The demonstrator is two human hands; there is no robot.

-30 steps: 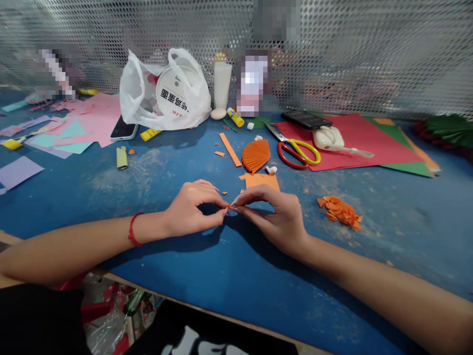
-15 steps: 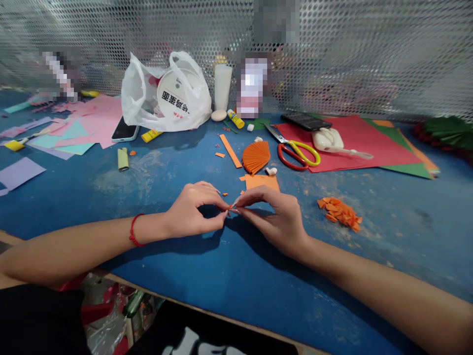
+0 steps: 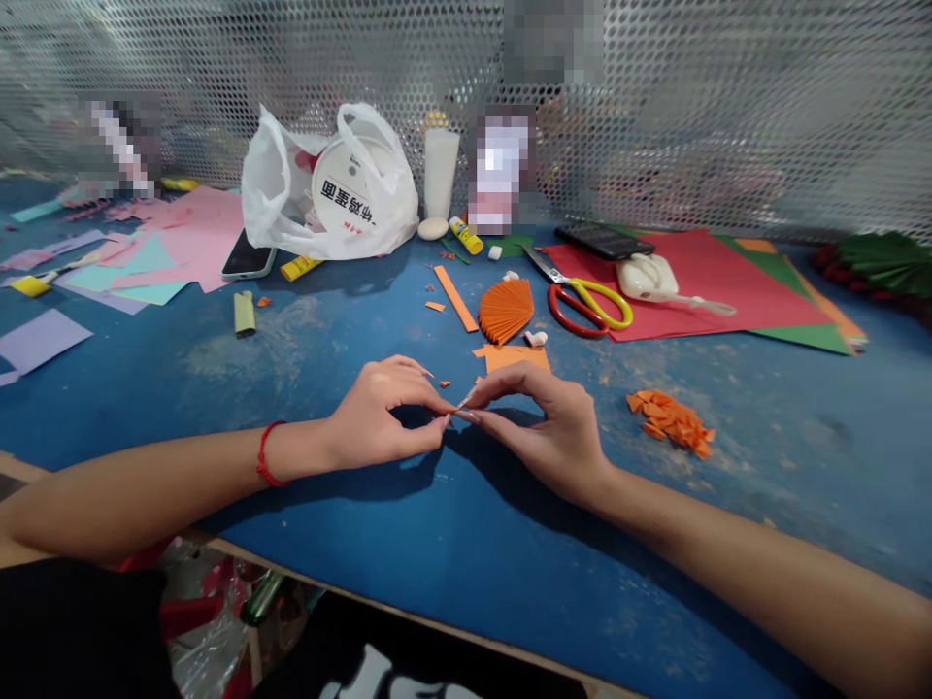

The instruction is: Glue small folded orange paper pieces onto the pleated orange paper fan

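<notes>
Thumb and fingers of my left hand (image 3: pixel 385 413) pinch a tiny piece of orange paper (image 3: pixel 452 412) above the blue table. My right hand (image 3: pixel 549 422) pinches the same piece from the other side, so the fingertips of both hands meet and hide most of it. Just beyond my hands lies a flat orange paper sheet (image 3: pixel 518 358) with small scraps beside it. Behind that rests a pleated orange paper fan (image 3: pixel 505 311), next to an orange strip (image 3: pixel 455 298). A heap of small folded orange pieces (image 3: pixel 671 423) sits to the right of my right hand.
Scissors (image 3: pixel 582 296) lie partly on red paper (image 3: pixel 699 282), near a white case (image 3: pixel 647 278) and a black phone (image 3: pixel 604 241). A white plastic bag (image 3: pixel 269 194), glue stick (image 3: pixel 466 236) and white tube (image 3: pixel 441 175) stand before a perforated metal wall. A lighter (image 3: pixel 245 315) is at left.
Both hands keep their pinch in nearly the same place. The right fingertips have shifted slightly around the orange piece, which shows less now. The rest of the table is unchanged.
</notes>
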